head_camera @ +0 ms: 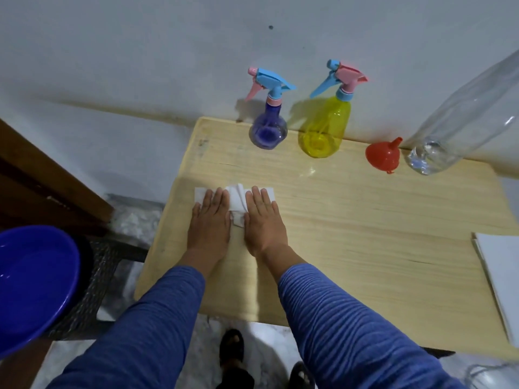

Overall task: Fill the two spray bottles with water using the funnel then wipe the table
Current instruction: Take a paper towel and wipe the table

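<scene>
Head view is looking down on a pale wooden table (351,234) standing against a white wall (140,66). Two forearms in blue striped sleeves (331,310) are reaching forward over its near edge, roughly parallel. Both hands are lying flat, palms down, fingers straight and close together, side by side with a narrow gap between them. The left hand (209,223) and the right hand (262,221) are pressing on a white tissue (235,199), which is spreading out under the fingertips and bunching up in the gap between the hands.

At the left edge a blue basin (31,282) is sitting off the table. A clear plastic bottle (460,119) is showing at the far right corner. Along the back edge the yellow spray bottle (325,127) is standing upright just right of the purple spray bottle (268,127), both with their spray heads on. The red funnel (383,157) is resting mouth-down between the yellow bottle and the clear one. White paper (502,273) is lying at the right edge.
</scene>
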Tool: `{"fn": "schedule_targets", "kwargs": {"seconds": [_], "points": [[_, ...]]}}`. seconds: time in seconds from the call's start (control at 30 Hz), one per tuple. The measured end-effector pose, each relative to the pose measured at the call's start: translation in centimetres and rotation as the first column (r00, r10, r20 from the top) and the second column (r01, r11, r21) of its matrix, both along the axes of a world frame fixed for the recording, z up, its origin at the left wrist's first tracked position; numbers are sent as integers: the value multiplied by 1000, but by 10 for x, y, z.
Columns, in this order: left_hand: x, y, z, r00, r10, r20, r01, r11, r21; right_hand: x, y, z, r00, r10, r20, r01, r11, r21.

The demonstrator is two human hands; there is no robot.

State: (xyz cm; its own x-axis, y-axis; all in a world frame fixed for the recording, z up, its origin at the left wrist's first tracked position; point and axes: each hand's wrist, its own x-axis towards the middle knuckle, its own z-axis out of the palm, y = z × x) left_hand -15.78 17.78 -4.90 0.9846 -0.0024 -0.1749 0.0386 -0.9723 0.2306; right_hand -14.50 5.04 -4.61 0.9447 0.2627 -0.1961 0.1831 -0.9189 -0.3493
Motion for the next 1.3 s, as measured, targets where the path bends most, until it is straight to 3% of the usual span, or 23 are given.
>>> {"fn": "schedule_targets", "kwargs": {"seconds": [0.23,0.63,0.83,1.07,1.17,1.3], "points": [[-15,-62,1,996,-94,-11,94,996,9,-24,-66,-3,998,-69,14,69,997,-20],[-44,-242,3,941,-336,37,336,942,21,-79,-245,0,968,-252,-3,252,967,-41],[-67,-299,7,910,-413,28,414,908,-67,-107,-300,0,942,-335,-9,334,941,-57],[-84,-296,3,889,-453,73,454,891,1,-130,-294,2,925,-379,-26,377,924,-62],[-90,-270,1,879,-473,59,474,881,7,-133,-272,3,929,-369,-41,367,929,-42],[-93,-208,3,921,-386,48,386,922,-6,-134,-214,6,952,-302,-47,302,953,-9]]}}
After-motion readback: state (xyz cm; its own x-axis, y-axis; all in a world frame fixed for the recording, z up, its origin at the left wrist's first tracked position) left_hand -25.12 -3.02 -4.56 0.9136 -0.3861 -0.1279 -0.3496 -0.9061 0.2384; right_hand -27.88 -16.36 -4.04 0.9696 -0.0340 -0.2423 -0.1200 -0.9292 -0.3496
